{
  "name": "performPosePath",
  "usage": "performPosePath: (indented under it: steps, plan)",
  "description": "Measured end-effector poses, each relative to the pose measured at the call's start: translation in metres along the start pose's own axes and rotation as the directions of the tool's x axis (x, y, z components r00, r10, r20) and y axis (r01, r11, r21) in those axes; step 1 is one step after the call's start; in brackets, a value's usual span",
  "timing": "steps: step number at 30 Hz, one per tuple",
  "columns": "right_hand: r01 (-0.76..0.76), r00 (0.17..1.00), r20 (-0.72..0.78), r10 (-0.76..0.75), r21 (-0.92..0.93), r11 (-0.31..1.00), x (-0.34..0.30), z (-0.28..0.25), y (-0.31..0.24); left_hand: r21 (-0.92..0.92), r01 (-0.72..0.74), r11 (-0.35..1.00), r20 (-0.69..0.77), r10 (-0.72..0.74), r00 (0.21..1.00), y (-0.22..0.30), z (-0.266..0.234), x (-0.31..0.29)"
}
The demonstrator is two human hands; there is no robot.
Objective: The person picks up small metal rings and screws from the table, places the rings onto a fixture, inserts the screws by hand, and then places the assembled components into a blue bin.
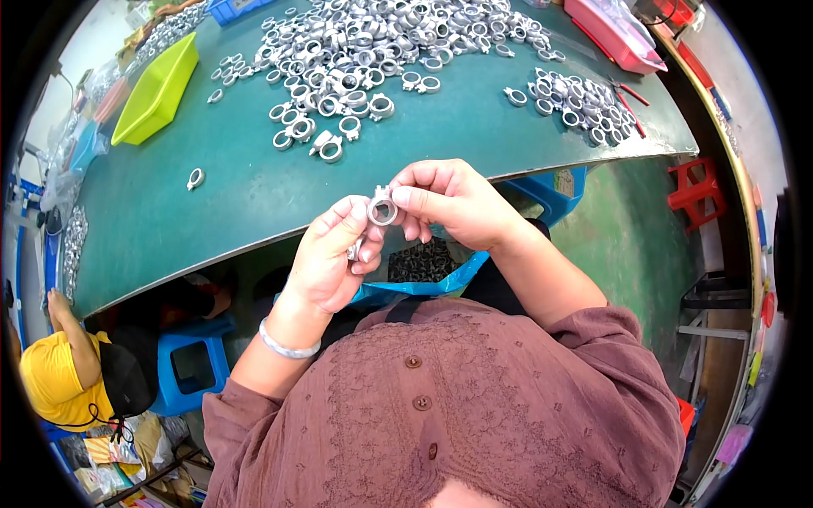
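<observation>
Over the table's near edge, my left hand [324,261] and my right hand [461,203] meet around a small grey metal ring clamp [372,208] with a lug on top. The left thumb and fingers pinch it from the left; the right thumb and fingertips grip its right side. Another grey metal piece [356,249], partly hidden, sits in my curled left fingers. Below the hands, an open blue plastic bag [461,275] lies at my lap, with many small dark parts [421,262] in it.
A large heap of ring clamps [364,42] covers the green table's [229,220] far middle; a smaller heap [584,106] lies right beside red-handled pliers [631,110]. One clamp [196,179] lies alone. A lime tray [157,89] and pink tray [614,38] flank these. Someone in yellow [59,372] sits left.
</observation>
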State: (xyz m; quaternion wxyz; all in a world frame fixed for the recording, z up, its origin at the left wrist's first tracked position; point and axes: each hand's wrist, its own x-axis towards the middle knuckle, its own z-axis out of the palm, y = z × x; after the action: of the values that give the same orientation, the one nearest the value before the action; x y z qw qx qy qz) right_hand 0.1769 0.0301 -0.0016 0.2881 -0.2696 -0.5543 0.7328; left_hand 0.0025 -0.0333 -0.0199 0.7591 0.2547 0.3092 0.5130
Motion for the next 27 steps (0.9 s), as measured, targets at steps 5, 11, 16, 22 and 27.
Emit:
performPosePath:
  steps: [5,11,16,22,27]
  plan:
    - [-0.001,1.000,0.013,0.001,-0.024,1.000,0.0009,-0.0031,0.0034,-0.091,0.056,0.994,0.079,-0.049,0.996,-0.0010,-0.0035,0.0012]
    - [-0.008,0.999,-0.035,0.005,-0.059,0.998,0.0006,-0.0011,0.0021,-0.109,0.093,0.990,0.079,-0.085,0.993,-0.0005,0.0026,0.0001]
    - [-0.012,1.000,-0.026,0.010,-0.099,0.995,-0.0004,-0.0042,0.0009,-0.067,0.070,0.995,0.109,-0.062,0.992,-0.0013,0.0041,-0.0005]
    - [0.025,0.999,-0.022,-0.028,-0.138,0.990,-0.0013,-0.0037,0.0010,0.070,-0.051,0.996,-0.008,0.052,0.999,-0.0084,0.0000,0.0007]
    - [0.020,1.000,-0.005,-0.021,-0.138,0.990,-0.0032,-0.0074,0.0017,0.121,-0.130,0.984,-0.056,0.138,0.989,-0.0087,0.0021,-0.0015]
